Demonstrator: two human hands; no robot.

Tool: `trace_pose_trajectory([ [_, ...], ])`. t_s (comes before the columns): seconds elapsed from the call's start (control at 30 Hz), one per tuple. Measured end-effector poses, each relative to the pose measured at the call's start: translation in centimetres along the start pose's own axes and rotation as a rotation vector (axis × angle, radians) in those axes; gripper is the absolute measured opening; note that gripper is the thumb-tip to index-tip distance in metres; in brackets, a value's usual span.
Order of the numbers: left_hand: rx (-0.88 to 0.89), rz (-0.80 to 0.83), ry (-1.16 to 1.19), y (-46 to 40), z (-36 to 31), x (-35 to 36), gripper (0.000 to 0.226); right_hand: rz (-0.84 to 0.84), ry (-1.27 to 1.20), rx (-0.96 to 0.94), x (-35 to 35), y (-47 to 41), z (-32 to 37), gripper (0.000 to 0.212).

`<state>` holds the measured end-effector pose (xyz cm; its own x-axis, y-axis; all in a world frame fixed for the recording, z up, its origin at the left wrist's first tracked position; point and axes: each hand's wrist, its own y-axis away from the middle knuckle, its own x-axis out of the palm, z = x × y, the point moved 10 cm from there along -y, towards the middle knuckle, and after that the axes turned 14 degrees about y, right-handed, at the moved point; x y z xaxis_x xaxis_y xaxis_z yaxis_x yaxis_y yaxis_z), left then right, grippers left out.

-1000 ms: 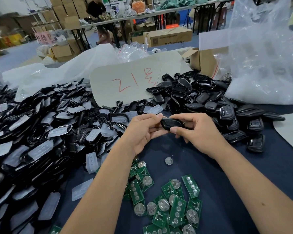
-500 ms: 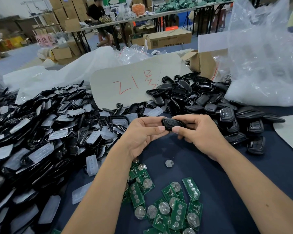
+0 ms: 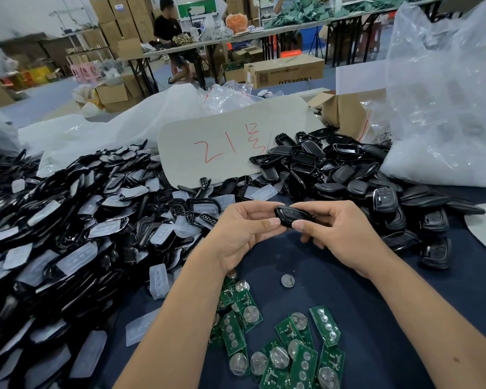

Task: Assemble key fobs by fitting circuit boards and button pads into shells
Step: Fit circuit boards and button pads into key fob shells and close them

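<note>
A black key fob shell point(image 3: 288, 214) is held above the dark blue table between both hands. My left hand point(image 3: 242, 231) pinches its left end between thumb and fingers. My right hand point(image 3: 334, 234) grips its right end, thumb pressed on the near edge. Several green circuit boards point(image 3: 289, 346) with round metal domes lie scattered below my forearms. Translucent button pads point(image 3: 157, 280) lie among black shells point(image 3: 68, 234) heaped at the left.
A second heap of black shells and closed fobs point(image 3: 376, 192) lies at the right. A loose coin cell point(image 3: 287, 280) sits on the cloth. A cardboard sheet with red writing point(image 3: 222, 147), plastic bags point(image 3: 443, 108) and a cardboard box point(image 3: 345, 110) stand behind. A person sits at a far table.
Both hands have kept hold of the black fob shell and shifted only slightly; my view has tilted up a little.
</note>
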<state>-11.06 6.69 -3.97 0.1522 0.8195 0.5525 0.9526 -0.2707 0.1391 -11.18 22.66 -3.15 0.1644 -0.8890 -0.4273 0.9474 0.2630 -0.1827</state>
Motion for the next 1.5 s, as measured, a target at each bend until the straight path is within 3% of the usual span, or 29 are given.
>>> trace_pose_trajectory([
  [0.23, -0.021, -0.015, -0.004, 0.2, 0.0, 0.0, 0.026, -0.048, 0.08, -0.026, -0.2, 0.3, 0.7, 0.038],
  [0.57, 0.036, -0.177, -0.091, 0.2, -0.2, -0.5, 0.007, -0.153, 0.247, -0.065, -0.6, 0.6, 1.9, 0.042],
  [0.8, 0.172, -0.168, -0.187, 0.1, -1.3, -0.1, 0.009, -0.212, 0.005, 0.021, -1.2, 0.3, 0.7, 0.015],
  [1.13, 0.117, -0.066, -0.082, 0.1, -0.6, 0.6, 0.013, -0.217, -0.212, 0.033, -1.4, 0.3, 0.4, 0.021],
  [1.33, 0.345, 0.002, -0.284, 0.6, -3.0, 1.4, 0.02, -0.2, -0.237, -0.015, -1.4, 0.4, 0.7, 0.023],
  [1.5, 0.427, 0.037, -0.332, 0.9, -3.9, 1.9, 0.027, -0.204, -0.251, -0.059, -1.7, 0.6, 1.3, 0.026],
])
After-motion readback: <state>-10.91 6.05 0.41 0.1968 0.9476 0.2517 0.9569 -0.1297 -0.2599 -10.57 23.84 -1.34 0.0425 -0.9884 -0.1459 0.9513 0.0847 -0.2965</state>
